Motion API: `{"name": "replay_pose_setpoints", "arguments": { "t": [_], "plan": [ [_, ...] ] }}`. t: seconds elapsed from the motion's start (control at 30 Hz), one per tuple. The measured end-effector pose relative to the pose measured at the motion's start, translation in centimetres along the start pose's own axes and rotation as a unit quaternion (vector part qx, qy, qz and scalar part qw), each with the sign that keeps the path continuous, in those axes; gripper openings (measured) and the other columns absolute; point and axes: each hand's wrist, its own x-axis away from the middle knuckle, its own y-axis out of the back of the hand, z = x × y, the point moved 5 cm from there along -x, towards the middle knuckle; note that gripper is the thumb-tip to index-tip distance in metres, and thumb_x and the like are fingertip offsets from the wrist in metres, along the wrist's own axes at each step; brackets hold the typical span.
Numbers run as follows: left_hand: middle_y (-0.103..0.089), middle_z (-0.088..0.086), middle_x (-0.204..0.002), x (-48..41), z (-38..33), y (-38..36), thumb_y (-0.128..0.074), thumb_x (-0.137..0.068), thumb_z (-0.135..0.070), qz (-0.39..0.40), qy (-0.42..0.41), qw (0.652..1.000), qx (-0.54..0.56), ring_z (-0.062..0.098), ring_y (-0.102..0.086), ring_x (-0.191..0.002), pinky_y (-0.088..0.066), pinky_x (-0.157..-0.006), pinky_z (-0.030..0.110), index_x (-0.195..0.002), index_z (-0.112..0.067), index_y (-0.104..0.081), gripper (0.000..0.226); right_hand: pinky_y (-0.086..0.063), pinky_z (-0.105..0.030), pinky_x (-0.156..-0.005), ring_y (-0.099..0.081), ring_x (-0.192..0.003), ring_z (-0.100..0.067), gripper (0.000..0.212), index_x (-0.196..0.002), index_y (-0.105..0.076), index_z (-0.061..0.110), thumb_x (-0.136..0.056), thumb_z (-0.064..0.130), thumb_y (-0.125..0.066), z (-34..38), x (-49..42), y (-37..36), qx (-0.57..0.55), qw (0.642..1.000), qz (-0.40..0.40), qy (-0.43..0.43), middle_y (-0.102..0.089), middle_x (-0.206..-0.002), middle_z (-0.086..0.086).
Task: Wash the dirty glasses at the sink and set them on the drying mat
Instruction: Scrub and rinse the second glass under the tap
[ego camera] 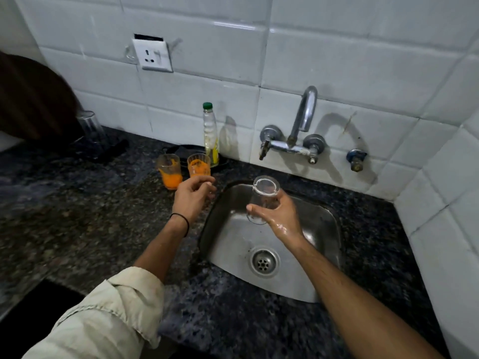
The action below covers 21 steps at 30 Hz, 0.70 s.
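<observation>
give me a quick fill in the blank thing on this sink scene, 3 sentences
1. The right hand holds a clear glass upside down over the ____.
2. The two dirty glasses near the left hand hold ____ liquid.
3. The bottle behind them has a ____ cap.

Missing words: sink; orange; green.

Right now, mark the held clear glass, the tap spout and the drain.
clear glass (266,189): head view, upper end.
tap spout (300,112): head view, rising neck.
drain (264,261): head view, strainer centre.
</observation>
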Motion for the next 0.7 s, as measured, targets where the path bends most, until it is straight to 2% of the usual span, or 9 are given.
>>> {"name": "replay_pose_setpoints", "arguments": {
  "t": [0.1,0.13,0.23,0.3,0.37,0.43,0.53,0.63,0.7],
  "plan": [
    [-0.07,0.015,-0.088,-0.8,0.0,3.3,-0.053,-0.095,-0.001,-0.03,-0.005,0.999,-0.01,0.017,-0.064,-0.072,-0.05,-0.057,0.013,-0.101,-0.003,-0.07,0.017,-0.057,-0.025,-0.083,-0.071,-0.095,-0.007,0.062,-0.117,-0.065,0.021,-0.062,0.023,-0.094,1.7,-1.8,-2.8,-0.014,0.999,0.033,0.008,-0.074,-0.103,0.004],
    [-0.071,0.012,-0.087,-1.1,0.0,4.6,-0.053,-0.096,-0.001,-0.041,-0.008,0.999,-0.021,0.016,-0.064,-0.071,-0.05,-0.057,0.013,-0.099,-0.005,-0.07,0.018,-0.057,-0.025,-0.083,-0.071,-0.094,-0.007,0.061,-0.116,-0.066,0.022,-0.062,0.024,-0.094,2.6,-2.3,-3.9,-0.018,0.999,0.042,0.016,-0.074,-0.103,0.004],
    [-0.072,0.008,-0.084,-2.2,0.2,8.6,-0.053,-0.096,-0.003,-0.08,-0.013,0.996,-0.042,0.009,-0.065,-0.069,-0.051,-0.062,0.014,-0.095,-0.007,-0.071,0.018,-0.054,-0.014,-0.077,-0.066,-0.084,0.003,0.054,-0.113,-0.066,0.021,-0.066,0.021,-0.092,5.6,-4.6,-7.5,-0.016,0.996,0.069,0.049,-0.072,-0.098,0.007],
    [-0.073,0.008,-0.084,-3.3,0.6,11.9,-0.054,-0.096,-0.003,-0.113,-0.015,0.992,-0.05,0.01,-0.067,-0.072,-0.053,-0.066,0.02,-0.093,-0.007,-0.072,0.019,-0.056,-0.019,-0.08,-0.068,-0.084,0.001,0.05,-0.111,-0.069,0.018,-0.067,0.02,-0.092,7.4,-6.5,-10.6,-0.022,0.993,0.09,0.067,-0.074,-0.097,0.005],
    [-0.074,0.008,-0.085,-5.0,1.3,15.5,-0.054,-0.095,-0.004,-0.14,-0.01,0.988,-0.06,0.013,-0.069,-0.077,-0.054,-0.068,0.02,-0.093,-0.009,-0.073,0.019,-0.059,-0.031,-0.085,-0.072,-0.089,-0.007,0.048,-0.107,-0.071,0.018,-0.066,0.028,-0.093,8.9,-8.6,-14.1,-0.018,0.992,0.104,0.075,-0.077,-0.096,0.003],
    [-0.074,0.007,-0.086,-6.8,1.7,18.7,-0.054,-0.096,-0.005,-0.161,-0.005,0.984,-0.076,0.006,-0.068,-0.075,-0.049,-0.063,0.01,-0.094,-0.008,-0.073,0.019,-0.059,-0.038,-0.087,-0.072,-0.092,-0.011,0.051,-0.104,-0.07,0.021,-0.063,0.042,-0.092,10.4,-10.7,-17.5,-0.007,0.989,0.118,0.083,-0.076,-0.097,0.003],
    [-0.073,0.006,-0.085,-10.1,2.5,24.2,-0.053,-0.096,-0.005,-0.184,0.006,0.978,-0.097,-0.006,-0.063,-0.063,-0.043,-0.055,0.005,-0.094,-0.007,-0.073,0.02,-0.059,-0.044,-0.086,-0.071,-0.09,-0.014,0.057,-0.1,-0.069,0.019,-0.059,0.052,-0.091,12.6,-13.9,-23.9,-0.003,0.987,0.133,0.09,-0.075,-0.094,0.001],
    [-0.073,0.004,-0.086,-13.5,3.8,29.3,-0.054,-0.097,-0.007,-0.192,0.024,0.975,-0.108,0.0,-0.066,-0.074,-0.047,-0.062,0.008,-0.095,-0.01,-0.073,0.019,-0.059,-0.044,-0.084,-0.07,-0.087,-0.02,0.049,-0.096,-0.068,0.012,-0.065,0.042,-0.091,14.2,-16.3,-30.2,-0.016,0.985,0.15,0.088,-0.073,-0.093,-0.009],
    [-0.074,0.001,-0.087,-16.1,5.0,32.7,-0.053,-0.098,-0.01,-0.188,0.043,0.974,-0.119,0.012,-0.068,-0.08,-0.052,-0.066,0.017,-0.096,-0.013,-0.073,0.02,-0.059,-0.043,-0.087,-0.071,-0.092,-0.023,0.049,-0.101,-0.068,0.014,-0.066,0.041,-0.09,14.9,-17.9,-34.8,-0.024,0.984,0.161,0.079,-0.073,-0.098,-0.01]
  ]
}}
